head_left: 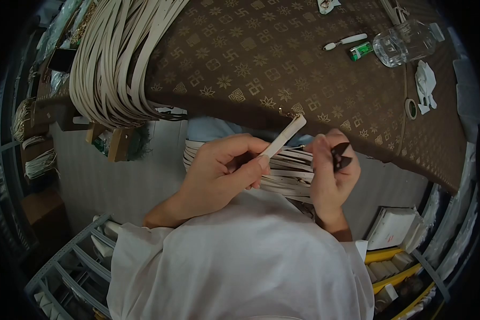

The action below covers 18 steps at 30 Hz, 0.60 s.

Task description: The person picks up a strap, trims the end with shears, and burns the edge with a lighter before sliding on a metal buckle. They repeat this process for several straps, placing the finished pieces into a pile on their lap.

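My left hand point(226, 165) pinches a flat cream strap point(285, 136) between thumb and fingers. The strap's end points up and to the right, over the table's front edge, with a small gold-coloured metal piece point(289, 113) beside its tip. To the right of it, my right hand point(333, 170) is closed around a small dark-handled tool point(342, 156). A thin, gold-coloured point shows by its thumb, and the fingers hide the rest, so I cannot tell the tool's kind. More cream straps point(282, 181) lie across my lap below both hands.
A thick bundle of cream straps point(117, 64) hangs over the left end of the brown patterned tablecloth point(240, 69). At the right are a clear plastic bottle point(402, 45), a green lighter-like item point(361, 51), a tape roll point(410, 109) and crumpled tissue point(425, 85). Shelving flanks both sides.
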Tool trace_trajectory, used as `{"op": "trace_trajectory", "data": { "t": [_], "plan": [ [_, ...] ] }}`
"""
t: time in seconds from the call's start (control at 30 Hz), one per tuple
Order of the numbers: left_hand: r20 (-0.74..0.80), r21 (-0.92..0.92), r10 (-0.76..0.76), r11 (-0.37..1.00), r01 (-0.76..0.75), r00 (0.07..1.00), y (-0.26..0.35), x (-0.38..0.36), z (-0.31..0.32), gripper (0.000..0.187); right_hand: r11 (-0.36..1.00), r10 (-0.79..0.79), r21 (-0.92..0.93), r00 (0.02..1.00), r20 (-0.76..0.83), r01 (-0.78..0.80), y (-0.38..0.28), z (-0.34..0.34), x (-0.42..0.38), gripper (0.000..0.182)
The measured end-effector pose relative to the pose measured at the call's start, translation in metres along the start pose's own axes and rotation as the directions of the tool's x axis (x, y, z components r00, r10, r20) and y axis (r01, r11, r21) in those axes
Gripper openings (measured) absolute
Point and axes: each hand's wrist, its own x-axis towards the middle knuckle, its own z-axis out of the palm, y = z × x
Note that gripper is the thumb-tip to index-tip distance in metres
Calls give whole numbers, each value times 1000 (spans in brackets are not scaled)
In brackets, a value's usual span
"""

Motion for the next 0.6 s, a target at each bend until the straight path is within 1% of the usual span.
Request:
{"op": "trace_trajectory", "data": {
  "t": [0.03,0.07,0.1,0.17,0.2,0.23,0.27,0.3,0.33,0.37,0.4,0.43,0.47,0.5,0.53,0.6],
  "plan": [
    [-22,-16,-15,1000,15,1000,0,0,0,16,998,-11,62,993,-116,18,1,0,1,15],
    [-43,-31,-31,999,30,999,0,0,-1,15,978,73,207,981,-181,-34,2,1,3,13],
    [-37,-25,-28,999,27,999,-1,1,-1,15,978,68,207,980,-188,-28,2,0,4,13],
    [-49,-25,31,999,-32,998,-3,3,-2,18,981,144,163,962,-233,-107,1,-6,8,8],
    [-33,-16,43,999,-44,999,-2,3,-2,18,983,130,161,960,-250,-91,4,-8,11,8],
    [-67,-24,36,999,-38,997,0,3,-3,21,996,13,-87,986,-168,-28,8,-11,16,9],
    [-95,-35,31,999,-35,995,2,5,-4,23,942,-78,-332,995,-68,51,9,-17,23,12],
    [-62,-28,53,998,-55,997,2,10,-5,23,913,-105,-402,992,-66,70,6,-14,30,17],
    [-60,-181,59,981,-69,996,2,13,-7,25,906,-125,-416,988,-91,76,6,-14,36,17],
    [-61,-329,59,941,-76,996,0,17,-10,27,850,-129,-518,991,-39,90,10,-13,41,19],
    [-64,-429,71,899,-92,995,-3,20,-13,29,786,-124,-609,992,14,107,16,-14,48,20],
    [-50,-418,86,903,-99,995,-5,23,-18,29,756,-248,-615,968,47,223,25,-15,56,20],
    [-56,-507,90,855,-106,994,-6,24,-24,29,754,-263,-616,964,34,227,28,-20,68,20],
    [-65,-591,93,799,-113,994,-8,27,-27,30,696,-347,-680,937,-35,232,31,-28,82,18],
    [-62,-582,105,804,-122,993,-9,30,-30,30,636,-430,-737,898,-95,227,34,-38,97,16],
    [-70,-647,133,748,-147,989,-9,33,-36,30,442,-498,-854,867,21,275,45,-66,132,19]
  ]
}}
